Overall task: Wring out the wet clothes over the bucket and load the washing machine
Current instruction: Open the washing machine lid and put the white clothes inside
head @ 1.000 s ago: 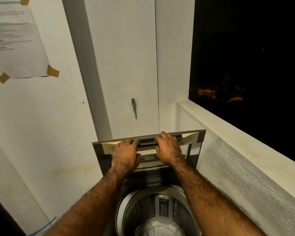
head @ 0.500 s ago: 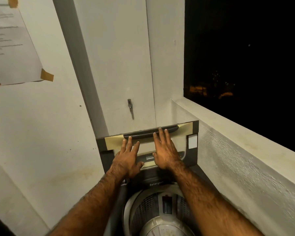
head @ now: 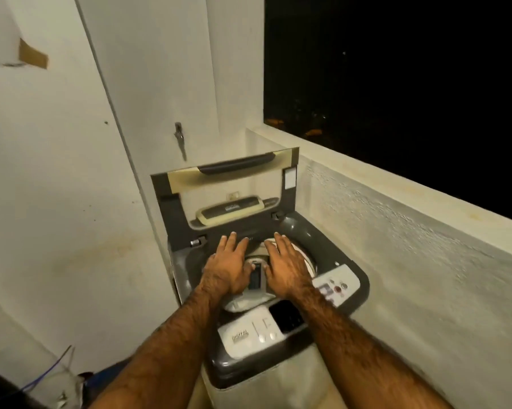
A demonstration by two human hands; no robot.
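A grey top-loading washing machine (head: pixel 331 255) stands in the corner against the wall. Its lid (head: pixel 228 187) is up and leans back toward the wall, with a dark handle along its top edge. My left hand (head: pixel 226 268) and my right hand (head: pixel 284 268) hover side by side over the drum opening (head: pixel 303 259), fingers spread and holding nothing. The hands hide most of the drum. The white control panel (head: pixel 257 332) lies at the machine's near edge. No clothes or bucket show.
A white wall (head: pixel 57 202) runs on the left, with a taped paper (head: pixel 1 31) high up. A low textured parapet (head: pixel 411 261) borders the right, under a dark window opening. A metal latch (head: pixel 178 134) hangs on the back wall. Blue cord (head: pixel 46 374) lies at bottom left.
My hands have left the lid's handle and dropped over the drum opening. The lid now stands fully raised against the wall. The camera has tilted downward.
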